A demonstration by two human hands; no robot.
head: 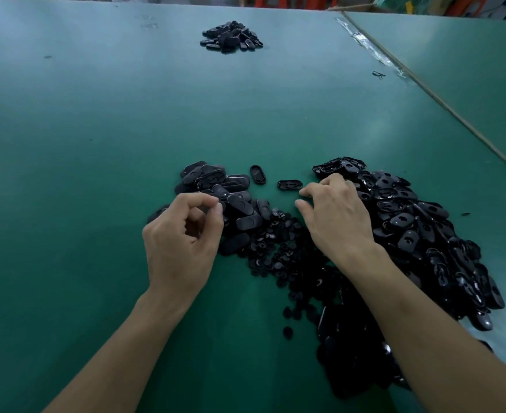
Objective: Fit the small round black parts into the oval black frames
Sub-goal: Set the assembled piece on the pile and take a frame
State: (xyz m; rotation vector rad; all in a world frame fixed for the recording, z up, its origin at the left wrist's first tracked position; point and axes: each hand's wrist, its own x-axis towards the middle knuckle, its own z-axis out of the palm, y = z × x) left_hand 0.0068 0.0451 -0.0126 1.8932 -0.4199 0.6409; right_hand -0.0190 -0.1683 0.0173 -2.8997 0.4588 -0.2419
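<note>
Head view, green table [96,129] (taped seam [364,44] right), oval frames [409,222] heaped

From the gap between the left hand [183,234] and right hand [335,216]: 2 loose frames [258,174] lie just ahead at 12, bare table [245,108] beyond, up to a far pile [232,37]. A stack [213,183] crowds 10, a big heap [424,234] blocks 2 to 5, round parts [287,257] fill 6. Past the left hand, 9 lies open.
</note>
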